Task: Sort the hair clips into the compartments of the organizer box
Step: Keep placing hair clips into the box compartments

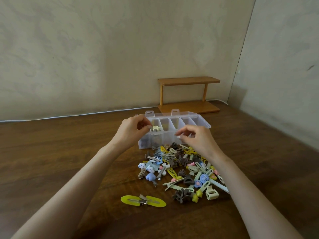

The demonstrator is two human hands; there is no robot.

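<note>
A clear plastic organizer box (203,122) with its lid open stands on the brown table, split into several compartments. My left hand (131,130) hovers over the box's left end, pinching a small cream clip (155,128) between thumb and fingers. My right hand (195,137) floats above the box's front wall with its fingertips drawn together; whether it holds anything is unclear. A pile of colourful hair clips (183,169) lies in front of the box. Some brown clips show through the front left compartments.
Two yellow oval clips (143,200) lie apart from the pile, nearer to me. A small wooden two-tier shelf (189,94) stands behind the box against the wall. A white cable (69,116) runs along the table's back edge.
</note>
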